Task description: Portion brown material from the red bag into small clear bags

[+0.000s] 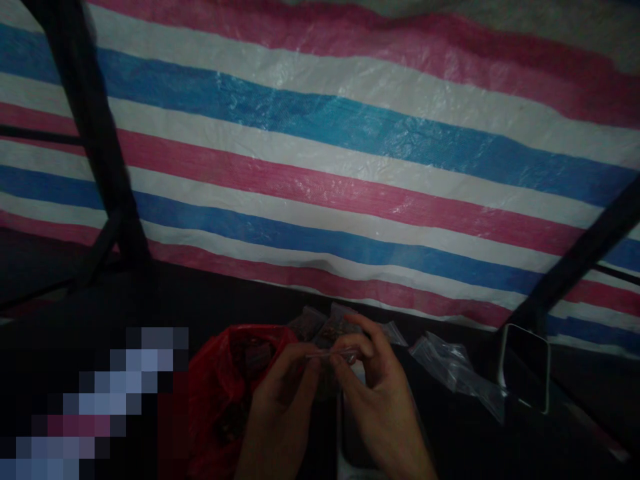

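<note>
Near the bottom centre, my left hand [285, 393] and my right hand [380, 380] are close together. Both pinch the top edge of a small clear plastic bag [325, 353] between thumb and fingers; its lower part is dim. Left of my left hand lies an open red plastic bag [215, 380] with small dark items inside. Just beyond my fingers are several small filled clear bags [306, 323]. A pale-edged flat object [345, 460] sits below my right hand, partly covered by it.
Flat clear plastic bags [450, 363] lie right of my right hand, beside an upright phone-like object [525, 367] with a pale rim. A striped sheet [320, 187] hangs behind, between dark slanted poles [100, 133]. The dark surface is poorly lit.
</note>
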`<state>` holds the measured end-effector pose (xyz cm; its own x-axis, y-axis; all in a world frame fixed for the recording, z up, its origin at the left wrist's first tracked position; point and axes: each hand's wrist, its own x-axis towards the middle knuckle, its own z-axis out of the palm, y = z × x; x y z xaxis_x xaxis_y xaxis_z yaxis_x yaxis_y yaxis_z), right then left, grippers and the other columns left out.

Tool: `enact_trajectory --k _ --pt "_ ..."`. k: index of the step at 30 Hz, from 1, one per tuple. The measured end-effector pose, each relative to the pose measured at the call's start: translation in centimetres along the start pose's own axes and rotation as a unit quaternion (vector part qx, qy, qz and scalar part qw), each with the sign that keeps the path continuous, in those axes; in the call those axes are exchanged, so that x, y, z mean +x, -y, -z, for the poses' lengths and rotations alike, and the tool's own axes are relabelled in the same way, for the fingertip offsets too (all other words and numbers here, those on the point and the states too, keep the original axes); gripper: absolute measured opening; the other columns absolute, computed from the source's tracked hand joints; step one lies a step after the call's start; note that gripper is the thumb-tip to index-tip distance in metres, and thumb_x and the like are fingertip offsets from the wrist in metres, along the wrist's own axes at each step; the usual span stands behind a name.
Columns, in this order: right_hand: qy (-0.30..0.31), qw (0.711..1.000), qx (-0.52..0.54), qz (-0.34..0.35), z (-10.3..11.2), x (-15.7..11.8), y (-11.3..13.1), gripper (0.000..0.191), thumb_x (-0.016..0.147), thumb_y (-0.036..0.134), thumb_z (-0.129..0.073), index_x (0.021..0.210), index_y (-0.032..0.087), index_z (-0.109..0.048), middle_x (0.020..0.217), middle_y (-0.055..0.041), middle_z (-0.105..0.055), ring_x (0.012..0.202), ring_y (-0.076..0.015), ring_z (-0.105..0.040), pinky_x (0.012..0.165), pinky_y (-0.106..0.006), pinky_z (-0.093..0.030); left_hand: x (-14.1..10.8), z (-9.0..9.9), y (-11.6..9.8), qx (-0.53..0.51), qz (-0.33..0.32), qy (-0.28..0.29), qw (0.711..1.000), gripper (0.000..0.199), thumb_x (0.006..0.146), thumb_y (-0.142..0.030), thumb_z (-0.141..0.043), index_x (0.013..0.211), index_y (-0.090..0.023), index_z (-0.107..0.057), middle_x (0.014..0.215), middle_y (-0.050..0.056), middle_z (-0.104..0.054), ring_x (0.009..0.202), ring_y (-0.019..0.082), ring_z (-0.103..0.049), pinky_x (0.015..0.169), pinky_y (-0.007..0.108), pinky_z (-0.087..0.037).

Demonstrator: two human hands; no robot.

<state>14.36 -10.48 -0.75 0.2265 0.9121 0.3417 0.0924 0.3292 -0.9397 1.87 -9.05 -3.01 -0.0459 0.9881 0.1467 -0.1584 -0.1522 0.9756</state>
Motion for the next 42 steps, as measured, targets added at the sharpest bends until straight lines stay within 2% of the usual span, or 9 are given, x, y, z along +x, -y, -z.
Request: enact_trajectory --k 8,12,19,24,30,32,34,37,42 --pt "0.007 1.0 0.014 -0.014 -0.3 -0.2 0.2 0.042 0.086 0.03 -0.079 0.125 0.027 -0.062 0.084 0.0047 -0.071 0.082 -0.0157 -0.07 0.08 -0.026 -0.056 0.1 0.8 0.0 -0.029 -0.016 -0.032 0.999 0.02 0.076 -0.045 -0.079 0.077 -0.025 -0.078 0.085 0.002 -0.078 0.083 0.017 -0.074 0.076 0.02 -0.06" --pt "0.047 0.998 0.012 -0.026 -0.8 -0.2 0.1 0.048 0.087 0.032 -0.076 0.132 0.027 -0.061 0.093 0.0021 -0.074 0.092 -0.0177 -0.072 0.086 -0.028 -0.054 0.3 1.0 -0.4 -0.038 -0.008 -0.051 0.998 0.02 0.071 -0.043 -0.079 0.067 -0.024 -0.075 0.08 0.003 -0.077 0.078 0.017 -0.074 0.071 0.02 -0.059" --pt "0.037 0.999 -0.011 -0.006 -1.5 0.0 0.6 0.029 0.085 0.025 -0.074 0.113 0.026 -0.065 0.084 0.0044 -0.069 0.081 -0.0152 -0.067 0.076 -0.025 -0.053 0.4 1.8 -1.0 -0.022 -0.006 0.011 1.0 0.026 0.078 -0.05 -0.079 0.076 -0.024 -0.076 0.085 0.004 -0.08 0.076 0.017 -0.074 0.073 0.021 -0.061" --pt "0.069 0.997 0.023 -0.024 -2.3 0.0 0.5 0.043 0.088 0.029 -0.076 0.129 0.028 -0.064 0.087 0.0036 -0.071 0.085 -0.0163 -0.07 0.079 -0.026 -0.057 0.4 3.2 -0.9 -0.016 0.005 0.028 0.999 0.039 0.084 -0.062 -0.075 0.079 -0.024 -0.075 0.08 0.002 -0.078 0.068 0.016 -0.072 0.069 0.023 -0.063" --pt "0.087 0.99 0.071 -0.087 -5.0 0.0 -0.4 0.062 0.08 0.027 -0.083 0.137 0.034 -0.063 0.116 -0.0004 -0.076 0.106 -0.0217 -0.076 0.093 -0.033 -0.061 1.1 5.3 -0.7 -0.084 0.078 -0.083 0.99 0.049 0.073 -0.069 -0.083 0.09 -0.023 -0.077 0.085 0.003 -0.08 0.071 0.02 -0.075 0.063 0.027 -0.062" --pt "0.084 0.991 0.048 -0.091 -6.1 0.2 -0.7 0.056 0.08 0.025 -0.08 0.134 0.033 -0.066 0.124 -0.0021 -0.077 0.113 -0.024 -0.075 0.097 -0.036 -0.061 1.5 6.0 -0.9 -0.076 0.089 -0.106 0.987 0.051 0.072 -0.07 -0.08 0.09 -0.022 -0.076 0.084 0.004 -0.08 0.07 0.023 -0.075 0.062 0.03 -0.062" --pt "0.068 0.995 0.008 -0.078 -7.0 0.4 -1.1 0.046 0.084 0.024 -0.074 0.129 0.031 -0.069 0.122 -0.0028 -0.078 0.112 -0.0245 -0.076 0.097 -0.037 -0.061 1.9 6.7 -1.1 -0.024 0.068 -0.112 0.991 0.05 0.079 -0.07 -0.071 0.092 -0.022 -0.077 0.089 0.006 -0.081 0.076 0.025 -0.076 0.071 0.037 -0.065" --pt "0.056 0.994 -0.067 -0.066 -8.1 0.7 -1.7 0.044 0.088 0.024 -0.07 0.132 0.03 -0.069 0.113 -0.0028 -0.08 0.104 -0.024 -0.078 0.093 -0.036 -0.061 2.6 8.2 -0.6 0.127 -0.035 -0.138 0.982 0.047 0.092 -0.06 -0.054 0.104 -0.022 -0.077 0.108 0.011 -0.081 0.098 0.031 -0.076 0.095 0.051 -0.063" --pt "0.124 0.974 -0.175 -0.075 -8.9 0.5 -2.0 0.051 0.089 0.015 -0.065 0.138 0.029 -0.068 0.11 -0.0036 -0.082 0.104 -0.0251 -0.079 0.091 -0.035 -0.06 3.9 11.2 2.5 0.389 -0.222 -0.131 0.884 0.042 0.088 -0.026 -0.055 0.126 -0.017 -0.071 0.136 0.017 -0.067 0.131 0.039 -0.062 0.116 0.067 -0.047"
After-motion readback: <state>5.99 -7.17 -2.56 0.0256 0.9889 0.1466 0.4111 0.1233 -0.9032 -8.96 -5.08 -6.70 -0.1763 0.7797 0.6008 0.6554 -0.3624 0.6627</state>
